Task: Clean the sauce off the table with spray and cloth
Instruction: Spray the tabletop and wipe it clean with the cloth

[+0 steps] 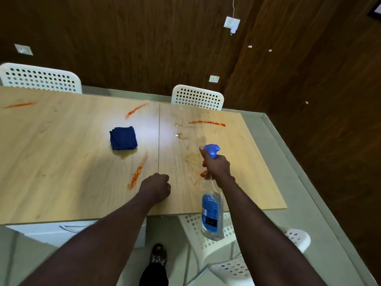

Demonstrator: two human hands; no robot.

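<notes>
Wraps the fingers (206, 162) of the right hand (216, 166) round the neck of the clear plastic spray bottle with blue label and blue trigger head (212, 211), one digit stretched up beside the head, seemingly ready to pump. Tilts the nozzle toward twelve o'clock, at the orange-red sauce streak (206, 122) and wet patch (179, 135) on the pale wooden table (61, 172). Curls the left hand (156, 185) into an empty fist at the near edge, probably as a brace. Has the folded dark blue cloth (123, 140) lying at ten o'clock of the bottle, within reach for wiping.
</notes>
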